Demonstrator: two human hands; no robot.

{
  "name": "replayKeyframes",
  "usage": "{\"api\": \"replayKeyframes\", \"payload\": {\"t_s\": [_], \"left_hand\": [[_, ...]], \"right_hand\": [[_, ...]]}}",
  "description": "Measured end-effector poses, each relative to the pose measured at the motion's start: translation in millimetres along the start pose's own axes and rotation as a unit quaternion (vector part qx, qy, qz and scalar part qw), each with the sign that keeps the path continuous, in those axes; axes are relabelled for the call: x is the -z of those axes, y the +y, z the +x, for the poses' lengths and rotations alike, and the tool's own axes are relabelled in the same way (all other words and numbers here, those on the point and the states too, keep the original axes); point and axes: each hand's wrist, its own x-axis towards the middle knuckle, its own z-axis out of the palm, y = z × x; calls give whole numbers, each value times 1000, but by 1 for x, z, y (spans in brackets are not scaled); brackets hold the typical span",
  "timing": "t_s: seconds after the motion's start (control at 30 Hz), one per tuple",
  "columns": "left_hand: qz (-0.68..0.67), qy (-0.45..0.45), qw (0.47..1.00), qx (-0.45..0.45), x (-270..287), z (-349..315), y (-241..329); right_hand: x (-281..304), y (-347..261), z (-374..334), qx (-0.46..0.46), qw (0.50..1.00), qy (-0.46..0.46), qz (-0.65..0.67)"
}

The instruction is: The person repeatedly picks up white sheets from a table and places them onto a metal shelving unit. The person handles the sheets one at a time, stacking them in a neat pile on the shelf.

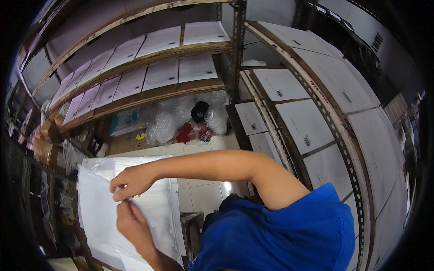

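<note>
My right hand point(134, 181) reaches across from the right, its thumb and fingers pinched together over a stack of white sheets point(97, 212). Just below it, my left hand point(133, 224) comes up from the lower edge, fingers curled and closed. The two hands nearly touch at the fingertips. Between them shows a small whitish bit, too small to name. The stack looks like paper or thin plastic; its edges are uneven and some layers are rumpled.
Metal-framed shelves with rows of white printed sheets point(160, 39) stand ahead, and a second rack point(312, 86) is on the right. Clear plastic bags point(162, 126), a red bundle point(185, 133) and a black cap point(199, 111) lie under the front shelves. Boxes point(43, 151) stand left.
</note>
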Motion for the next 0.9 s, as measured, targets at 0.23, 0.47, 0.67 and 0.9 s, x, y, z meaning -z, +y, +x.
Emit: {"api": "replayKeyframes", "payload": {"t_s": [0.23, 0.47, 0.67, 0.9], "left_hand": [[-281, 27, 957, -68, -12, 19, 114], [-365, 85, 925, -66, -32, -1, 121], [-360, -21, 932, -32, -100, 7, 140], [-352, -115, 928, -40, -128, -8, 173]], "right_hand": [[133, -41, -94, -36, 973, 97, -205], [246, -199, -365, -275, 788, 384, -395], [266, -245, -591, -379, 621, 570, -382], [265, -180, -724, -574, 532, 563, -267]]}}
